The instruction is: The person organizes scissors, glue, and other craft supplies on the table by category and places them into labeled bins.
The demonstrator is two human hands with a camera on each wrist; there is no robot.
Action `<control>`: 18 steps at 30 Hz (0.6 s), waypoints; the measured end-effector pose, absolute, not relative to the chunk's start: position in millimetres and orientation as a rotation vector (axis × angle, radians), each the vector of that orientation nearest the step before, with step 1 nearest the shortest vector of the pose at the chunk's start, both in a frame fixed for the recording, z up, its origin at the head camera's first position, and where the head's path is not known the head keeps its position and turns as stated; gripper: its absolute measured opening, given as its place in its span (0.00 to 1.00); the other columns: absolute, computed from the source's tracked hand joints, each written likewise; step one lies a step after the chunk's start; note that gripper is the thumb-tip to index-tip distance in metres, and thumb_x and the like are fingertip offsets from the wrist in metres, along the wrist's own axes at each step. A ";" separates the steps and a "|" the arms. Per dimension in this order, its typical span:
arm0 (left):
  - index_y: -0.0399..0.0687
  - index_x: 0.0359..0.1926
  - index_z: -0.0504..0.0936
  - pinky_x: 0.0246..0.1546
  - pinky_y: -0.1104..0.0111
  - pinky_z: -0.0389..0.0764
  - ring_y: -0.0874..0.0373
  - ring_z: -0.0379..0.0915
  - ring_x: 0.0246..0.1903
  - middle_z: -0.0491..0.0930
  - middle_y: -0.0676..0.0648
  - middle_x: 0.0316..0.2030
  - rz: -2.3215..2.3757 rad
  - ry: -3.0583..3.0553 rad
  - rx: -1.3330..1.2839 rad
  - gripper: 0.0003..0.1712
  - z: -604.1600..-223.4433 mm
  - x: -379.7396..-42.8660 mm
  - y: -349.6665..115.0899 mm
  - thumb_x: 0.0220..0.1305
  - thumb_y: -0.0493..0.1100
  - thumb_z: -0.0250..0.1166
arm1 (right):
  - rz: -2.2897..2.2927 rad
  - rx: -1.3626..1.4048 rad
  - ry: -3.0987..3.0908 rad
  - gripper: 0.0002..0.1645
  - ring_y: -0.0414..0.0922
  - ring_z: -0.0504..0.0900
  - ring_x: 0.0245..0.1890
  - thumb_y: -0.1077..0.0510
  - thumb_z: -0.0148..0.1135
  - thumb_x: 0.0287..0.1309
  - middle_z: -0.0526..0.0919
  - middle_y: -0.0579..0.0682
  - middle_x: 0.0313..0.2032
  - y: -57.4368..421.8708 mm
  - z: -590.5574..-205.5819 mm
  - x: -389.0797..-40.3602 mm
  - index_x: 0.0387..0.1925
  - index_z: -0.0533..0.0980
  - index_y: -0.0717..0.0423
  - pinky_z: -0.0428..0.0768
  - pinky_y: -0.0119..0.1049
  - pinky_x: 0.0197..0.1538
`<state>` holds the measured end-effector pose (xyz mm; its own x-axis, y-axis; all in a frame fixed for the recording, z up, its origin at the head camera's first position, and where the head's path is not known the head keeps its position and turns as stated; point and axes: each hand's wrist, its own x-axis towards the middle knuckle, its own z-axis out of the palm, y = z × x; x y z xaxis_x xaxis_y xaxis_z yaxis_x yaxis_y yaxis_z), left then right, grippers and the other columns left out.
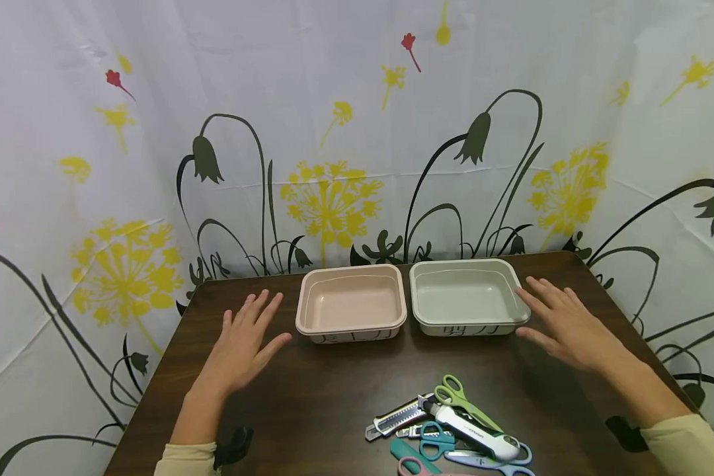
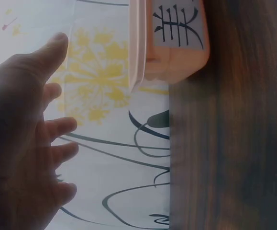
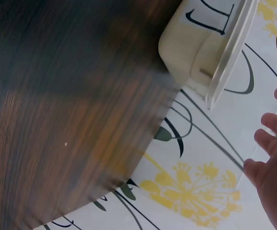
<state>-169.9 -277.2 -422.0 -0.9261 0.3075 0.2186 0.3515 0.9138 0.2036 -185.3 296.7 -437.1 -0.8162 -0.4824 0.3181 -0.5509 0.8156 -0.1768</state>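
My left hand (image 1: pixel 242 346) hovers with spread fingers left of a pink plastic container (image 1: pixel 352 299), apart from it. In the left wrist view the container's end (image 2: pixel 176 43) stands beyond the thumb. My right hand (image 1: pixel 568 324) is held out, fingers spread, by the right end of a pale grey-green container (image 1: pixel 470 297); its fingertips overlap the rim in the head view. In the right wrist view that container (image 3: pixel 195 52) is apart from the fingers (image 3: pixel 267 141). Both hands hold nothing. The two containers stand side by side, and no contents show in either.
Near the table's front lies a pile: a white-handled cutter (image 1: pixel 476 433), a box cutter (image 1: pixel 398 418), green scissors (image 1: pixel 461 400), teal scissors (image 1: pixel 434 439), blue scissors (image 1: pixel 488 461) and pink scissors (image 1: pixel 413 467), partly cut off. A patterned curtain (image 1: pixel 357 132) hangs behind the brown table (image 1: pixel 309 410).
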 end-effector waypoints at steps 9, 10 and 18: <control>0.62 0.78 0.46 0.64 0.33 0.40 0.40 0.37 0.74 0.46 0.41 0.76 -0.461 -2.924 -0.509 0.44 -428.2 -173.0 -275.8 0.69 0.66 0.54 | 0.392 0.879 -2.705 0.42 0.61 0.61 0.68 0.43 0.67 0.59 0.65 0.63 0.67 285.9 -442.8 -177.5 0.70 0.65 0.55 0.44 0.52 0.72; 0.62 0.78 0.46 0.64 0.33 0.40 0.40 0.37 0.74 0.46 0.42 0.76 -0.479 -2.926 -0.510 0.44 -429.0 -173.3 -275.6 0.69 0.65 0.54 | 0.394 0.887 -2.704 0.42 0.61 0.63 0.67 0.43 0.67 0.59 0.65 0.63 0.67 284.0 -443.1 -176.0 0.70 0.66 0.55 0.45 0.52 0.72; 0.64 0.78 0.47 0.63 0.33 0.43 0.38 0.41 0.73 0.49 0.42 0.75 -0.630 -2.932 -0.506 0.43 -441.8 -180.9 -272.8 0.69 0.65 0.54 | 0.402 0.980 -2.685 0.41 0.59 0.70 0.62 0.45 0.69 0.58 0.69 0.58 0.65 261.6 -454.0 -158.2 0.69 0.67 0.54 0.67 0.56 0.62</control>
